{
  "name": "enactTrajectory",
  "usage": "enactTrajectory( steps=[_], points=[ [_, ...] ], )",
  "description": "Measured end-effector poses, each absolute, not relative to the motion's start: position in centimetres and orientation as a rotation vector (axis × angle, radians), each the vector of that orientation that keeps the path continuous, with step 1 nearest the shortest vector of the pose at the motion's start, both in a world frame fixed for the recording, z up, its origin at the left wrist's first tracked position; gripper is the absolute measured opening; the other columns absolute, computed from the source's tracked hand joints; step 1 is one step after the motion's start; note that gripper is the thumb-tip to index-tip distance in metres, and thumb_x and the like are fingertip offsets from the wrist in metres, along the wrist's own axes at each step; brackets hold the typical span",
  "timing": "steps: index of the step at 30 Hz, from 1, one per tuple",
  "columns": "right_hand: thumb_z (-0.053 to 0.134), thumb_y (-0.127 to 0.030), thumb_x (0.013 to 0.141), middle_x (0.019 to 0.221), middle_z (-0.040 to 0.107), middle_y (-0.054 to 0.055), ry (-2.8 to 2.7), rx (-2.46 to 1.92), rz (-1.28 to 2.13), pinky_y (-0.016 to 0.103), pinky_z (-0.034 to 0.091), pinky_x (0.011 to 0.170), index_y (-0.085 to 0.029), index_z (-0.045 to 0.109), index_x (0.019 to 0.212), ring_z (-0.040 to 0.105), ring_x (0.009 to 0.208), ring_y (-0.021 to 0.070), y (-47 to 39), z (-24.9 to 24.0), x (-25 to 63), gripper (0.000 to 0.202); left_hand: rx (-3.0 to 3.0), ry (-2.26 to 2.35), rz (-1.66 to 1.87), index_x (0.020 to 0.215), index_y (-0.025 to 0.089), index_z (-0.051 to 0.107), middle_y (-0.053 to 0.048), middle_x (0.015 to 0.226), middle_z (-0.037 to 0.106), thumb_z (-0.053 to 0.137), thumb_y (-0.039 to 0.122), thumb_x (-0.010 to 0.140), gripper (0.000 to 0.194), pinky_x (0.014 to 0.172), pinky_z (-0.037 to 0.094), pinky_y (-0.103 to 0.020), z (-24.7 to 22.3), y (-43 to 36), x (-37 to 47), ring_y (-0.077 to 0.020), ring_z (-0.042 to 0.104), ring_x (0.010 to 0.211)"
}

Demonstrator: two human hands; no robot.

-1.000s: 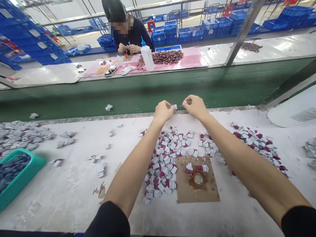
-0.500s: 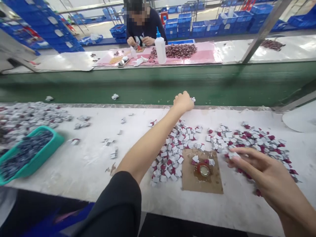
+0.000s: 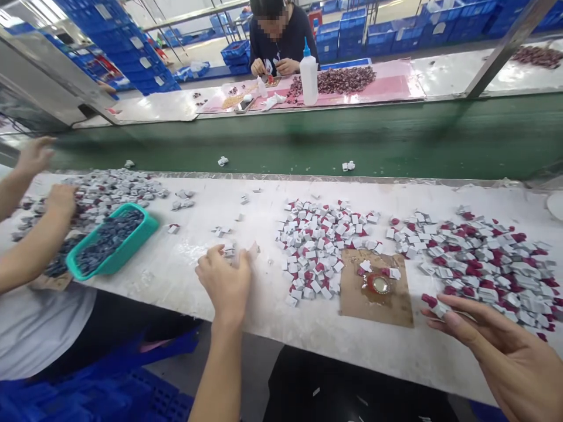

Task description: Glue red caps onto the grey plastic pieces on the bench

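My right hand [image 3: 505, 346] pinches a small white block with a dark red part [image 3: 435, 305] between thumb and fingers, just right of a brown cardboard square [image 3: 358, 310]. On that square sit a round, wet-looking cap [image 3: 379, 284] and a couple of white-and-red pieces [image 3: 365, 267]. My left hand [image 3: 224, 281] hovers low over the white table, thumb and fingers apart, around a few small grey-white pieces [image 3: 229, 251]; it grips nothing that I can see. Heaps of white-and-red pieces lie left [image 3: 314, 246] and right [image 3: 488, 264] of the cardboard.
Beyond the table runs a green belt [image 3: 281, 149] carrying a few white pieces [image 3: 348, 166]. A teal basket [image 3: 152, 223] of dark pieces stands at left, near a co-worker's hands [image 3: 59, 202]. Across the belt, another person works beside a white bottle [image 3: 309, 79].
My left hand has come back from the belt to the near left of the table, leaving a white piece on the belt. The view has shifted, bringing the left co-worker's arms in.
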State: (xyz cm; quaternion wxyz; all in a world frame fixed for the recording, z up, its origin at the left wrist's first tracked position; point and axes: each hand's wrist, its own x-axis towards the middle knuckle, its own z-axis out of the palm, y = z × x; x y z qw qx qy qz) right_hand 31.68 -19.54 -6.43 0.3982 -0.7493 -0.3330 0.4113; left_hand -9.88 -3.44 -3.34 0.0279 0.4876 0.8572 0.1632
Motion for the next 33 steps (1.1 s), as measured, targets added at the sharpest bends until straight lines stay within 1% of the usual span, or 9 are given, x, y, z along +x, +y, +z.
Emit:
enactTrajectory(
  steps=[3,6,11,13,19,22,25,30,33],
  points=[
    [0.096,-0.073,0.085,0.095,0.094,0.012,-0.785,-1.871,1.131,0.034,0.078,0.066,-0.03,0.098,0.116,0.095,0.09,0.0394,-18.0,-5.3,30.7,0.053,1.448,2.683,0.508,0.112,0.024,0.059,-0.02,0.121,0.068,0.068,0.038,0.095,0.024,0.129,0.048,-0.074,-3.7,-3.6,-11.1,-0.0485,0.063,0.138],
    [0.096,-0.07,0.088,0.103,0.095,0.009,-0.861,-1.816,1.068,0.034,0.079,0.076,-0.033,0.099,0.111,0.094,0.094,0.0346,-17.1,-4.5,29.5,0.043,1.438,2.639,0.51,0.1,0.028,0.055,-0.014,0.106,0.069,0.068,0.038,0.092,0.018,0.123,0.055,-0.069,-3.4,-3.5,-11.4,-0.0436,0.071,0.122],
    [0.09,-0.05,0.102,0.114,0.092,0.006,-0.97,-1.701,0.985,0.033,0.077,0.083,-0.036,0.098,0.117,0.09,0.101,0.0278,-16.7,-3.7,27.8,0.021,1.462,2.409,0.52,0.11,0.025,0.066,-0.013,0.114,0.078,0.071,0.042,0.09,0.027,0.104,0.067,-0.055,-2.5,-4.6,-9.6,-0.035,0.079,0.102],
    [0.088,-0.043,0.105,0.113,0.092,0.005,-0.998,-1.674,0.978,0.034,0.077,0.086,-0.036,0.097,0.118,0.089,0.102,0.0267,-16.6,-3.6,27.3,0.017,1.477,2.337,0.497,0.115,0.025,0.07,-0.011,0.108,0.079,0.073,0.044,0.09,0.032,0.096,0.068,-0.052,-2.2,-5.1,-8.8,-0.0349,0.08,0.097],
    [0.084,-0.035,0.108,0.114,0.093,0.006,-1.055,-1.678,0.972,0.038,0.077,0.086,-0.032,0.096,0.114,0.09,0.103,0.0283,-15.9,-3.5,26.3,0.014,1.67,2.238,0.313,0.115,0.023,0.08,-0.011,0.111,0.074,0.067,0.034,0.084,0.035,0.096,0.068,-0.054,-2.3,-5.3,-7.6,-0.0312,0.076,0.084],
    [0.083,-0.033,0.109,0.115,0.094,0.007,-1.107,-1.667,0.936,0.039,0.078,0.086,-0.031,0.095,0.115,0.091,0.105,0.0293,-15.5,-4.0,25.8,0.014,1.719,2.187,0.3,0.118,0.023,0.083,-0.013,0.115,0.077,0.063,0.036,0.088,0.038,0.092,0.067,-0.053,-2.5,-5.3,-7.2,-0.0302,0.075,0.081],
    [0.079,-0.03,0.111,0.115,0.093,0.006,-1.162,-1.662,0.891,0.038,0.077,0.087,-0.03,0.094,0.116,0.091,0.104,0.0283,-15.6,-4.5,25.6,0.015,1.727,2.165,0.296,0.117,0.024,0.085,-0.013,0.117,0.08,0.06,0.045,0.093,0.04,0.086,0.067,-0.049,-2.5,-5.3,-7.3,-0.0295,0.075,0.082],
    [0.076,-0.027,0.113,0.115,0.093,0.008,-1.209,-1.656,0.857,0.041,0.077,0.087,-0.027,0.093,0.118,0.091,0.106,0.0315,-15.7,-4.6,25.6,0.017,1.573,2.189,0.191,0.119,0.024,0.086,-0.012,0.117,0.082,0.065,0.054,0.089,0.048,0.097,0.071,-0.053,-2.3,-4.8,-8.3,-0.0366,0.082,0.1],
    [0.078,-0.027,0.112,0.114,0.093,0.008,-1.214,-1.651,0.869,0.04,0.078,0.084,-0.027,0.094,0.117,0.092,0.105,0.0314,-15.4,-4.1,25.7,0.017,1.547,2.174,0.165,0.116,0.025,0.088,-0.013,0.122,0.085,0.067,0.058,0.089,0.047,0.096,0.072,-0.053,-2.1,-4.6,-8.7,-0.0386,0.084,0.104]
  ],
)
